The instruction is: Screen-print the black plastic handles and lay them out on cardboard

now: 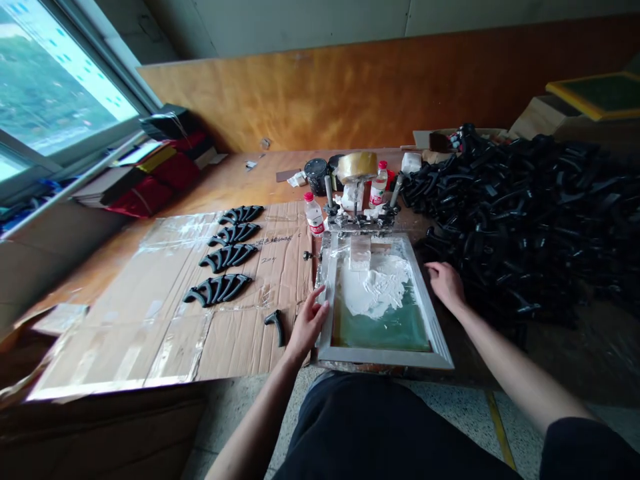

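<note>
At the near edge of the desk [225, 180], a metal-framed printing screen [380, 357] lying flat between both hands, with thick white ink [370, 290] spread across its green mesh and a pale scraper [360, 252] standing in the ink. Left hand [309, 325] open, fingers spread against the frame's left rail, no firm grip visible. Right hand [445, 283] open, loosely curved, at the frame's right rail near the far corner, holding nothing. Left of the screen, on flattened cardboard [250, 340], four black plastic fan-shaped pieces [225, 257] in a row and one small loose piece [276, 327]. Right of the screen, a large heap of black plastic parts [515, 227].
</note>
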A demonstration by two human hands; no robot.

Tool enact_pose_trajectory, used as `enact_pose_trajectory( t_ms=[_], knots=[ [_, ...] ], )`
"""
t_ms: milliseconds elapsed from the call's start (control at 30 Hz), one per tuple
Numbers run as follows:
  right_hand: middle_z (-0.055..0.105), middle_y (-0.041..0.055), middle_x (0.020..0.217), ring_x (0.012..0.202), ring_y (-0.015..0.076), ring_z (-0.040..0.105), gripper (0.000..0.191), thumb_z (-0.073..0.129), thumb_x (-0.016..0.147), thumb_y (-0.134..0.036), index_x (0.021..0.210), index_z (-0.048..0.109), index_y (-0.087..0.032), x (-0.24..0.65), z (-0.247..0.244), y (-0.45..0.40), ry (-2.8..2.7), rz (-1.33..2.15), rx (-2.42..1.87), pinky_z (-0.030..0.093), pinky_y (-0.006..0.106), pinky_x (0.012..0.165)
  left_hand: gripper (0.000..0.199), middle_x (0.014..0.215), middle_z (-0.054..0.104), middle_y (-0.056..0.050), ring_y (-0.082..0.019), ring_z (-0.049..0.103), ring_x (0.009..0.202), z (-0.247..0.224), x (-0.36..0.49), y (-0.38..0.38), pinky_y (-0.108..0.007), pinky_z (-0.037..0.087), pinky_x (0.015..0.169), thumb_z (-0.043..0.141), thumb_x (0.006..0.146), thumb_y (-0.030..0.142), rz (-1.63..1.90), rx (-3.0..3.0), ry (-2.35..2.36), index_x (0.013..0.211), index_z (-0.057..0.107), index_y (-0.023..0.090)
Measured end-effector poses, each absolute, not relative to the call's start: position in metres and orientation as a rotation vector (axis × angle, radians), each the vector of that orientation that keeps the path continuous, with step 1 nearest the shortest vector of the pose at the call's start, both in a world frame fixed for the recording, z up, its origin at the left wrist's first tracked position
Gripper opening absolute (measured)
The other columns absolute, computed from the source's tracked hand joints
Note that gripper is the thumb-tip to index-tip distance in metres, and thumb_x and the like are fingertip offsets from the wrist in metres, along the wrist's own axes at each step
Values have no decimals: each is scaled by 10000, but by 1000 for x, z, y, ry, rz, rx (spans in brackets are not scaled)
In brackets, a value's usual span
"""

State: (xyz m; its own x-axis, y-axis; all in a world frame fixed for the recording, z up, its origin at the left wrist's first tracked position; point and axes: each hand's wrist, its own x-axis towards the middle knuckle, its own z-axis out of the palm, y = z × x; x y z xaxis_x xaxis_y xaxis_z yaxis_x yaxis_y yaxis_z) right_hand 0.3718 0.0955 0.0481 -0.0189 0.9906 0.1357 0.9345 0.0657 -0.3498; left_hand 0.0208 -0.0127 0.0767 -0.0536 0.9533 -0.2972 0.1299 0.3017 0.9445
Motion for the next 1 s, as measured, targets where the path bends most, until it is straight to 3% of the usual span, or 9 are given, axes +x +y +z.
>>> enact_pose_trajectory(
  t_ms=[67,133,200,300,400,567,667,833,1000],
  knots=[
    [559,174,1231,1107,281,552,356,482,925,-265,1238,593,-137,356,66,112,-1970,129,-1823,466,433,933,666,673,522,46,-97,437,554,56,22,-13,-204,337,526,578,834,495,872,1087,1533,1425,424,230],
    [430,167,1410,1242,300,458,565,599,859,-296,1390,463,-156,318,84,128,-2073,71,-1608,417,442,1004,650,671,528,45,-100,456,563,43,24,-9,-208,354,546,573,832,464,812,1122,1617,1420,434,225],
    [433,157,1416,1258,310,434,658,677,803,-289,1403,439,-161,275,95,139,-2257,96,-1459,408,449,1001,627,674,542,39,-107,480,575,37,24,-6,-214,367,563,578,825,447,760,1146,1671,1399,462,223],
    [639,114,1107,1056,272,553,391,694,791,-250,1164,612,-170,234,96,137,-2488,243,-1423,453,385,881,600,676,551,32,-116,505,590,33,23,-3,-226,379,582,580,820,443,727,1169,1696,1368,498,214],
    [671,71,880,856,222,593,104,625,834,-203,929,663,-183,236,85,109,-2651,300,-1306,451,313,743,588,666,548,33,-125,514,592,29,22,-4,-234,382,591,581,813,464,726,1161,1697,1338,526,205],
    [664,33,832,827,184,582,231,517,799,-41,857,669,-205,272,84,69,-2877,349,-720,415,269,699,585,701,573,22,-138,532,618,22,21,-5,-241,378,595,579,806,500,727,1145,1724,1313,546,211],
    [656,8,798,795,174,580,184,563,784,-84,834,671,-225,274,86,70,-2801,421,-795,404,257,667,569,746,595,5,-141,543,648,22,20,-5,-243,378,600,549,828,516,710,1194,1730,1308,552,212],
    [687,61,1000,894,201,588,298,510,818,-42,1011,675,-198,270,71,57,-2720,235,-808,432,289,723,571,690,577,19,-133,530,617,29,21,-6,-240,378,584,570,817,503,751,1170,1693,1308,553,212],
    [705,26,944,822,181,625,195,607,874,-239,1058,670,-226,262,84,64,-2637,403,-946,467,285,721,610,621,527,46,-108,481,559,44,22,-5,-224,356,551,616,788,489,788,1082,1641,1320,547,198]
  ],
)
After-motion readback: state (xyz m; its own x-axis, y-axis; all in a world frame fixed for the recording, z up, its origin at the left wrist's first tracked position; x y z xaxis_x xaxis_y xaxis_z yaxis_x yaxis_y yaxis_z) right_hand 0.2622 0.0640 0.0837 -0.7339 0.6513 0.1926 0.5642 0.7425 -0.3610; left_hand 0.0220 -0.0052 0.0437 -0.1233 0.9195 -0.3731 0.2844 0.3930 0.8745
